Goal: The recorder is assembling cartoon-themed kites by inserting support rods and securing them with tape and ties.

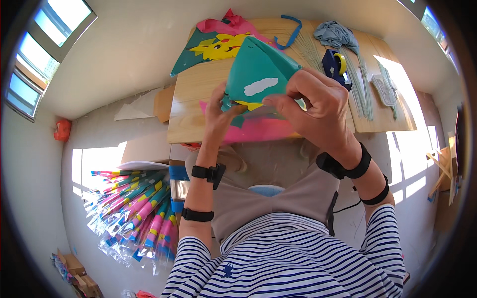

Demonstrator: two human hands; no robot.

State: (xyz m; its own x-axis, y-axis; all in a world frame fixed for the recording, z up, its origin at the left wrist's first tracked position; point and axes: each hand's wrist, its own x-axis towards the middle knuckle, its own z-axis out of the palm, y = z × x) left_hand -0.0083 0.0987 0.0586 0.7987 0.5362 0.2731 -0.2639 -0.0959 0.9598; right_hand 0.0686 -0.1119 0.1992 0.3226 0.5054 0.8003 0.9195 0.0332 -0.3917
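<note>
A folded teal kite (268, 64) with a white cloud patch and a yellow strip along its lower edge is held up over the table's near edge. My left hand (216, 111) grips its lower left corner, thumb on the front. Close to the kite's lower right side, my right hand (320, 102) has thumb and forefinger bent in a pinch; whatever lies between them is too small to make out. Blurred pink cloth (258, 130) hangs below the kite. Behind it, another teal and pink kite (218, 47) with a yellow cartoon figure lies on the table.
The wooden table (191, 97) holds a blue tape dispenser (337, 67), thin rods (360, 92), a clear plastic box (383, 89), a grey cloth (335, 36) and a blue strip (289, 32). Several bagged kites (136, 208) are piled at my left. An orange container (62, 130) is by the wall.
</note>
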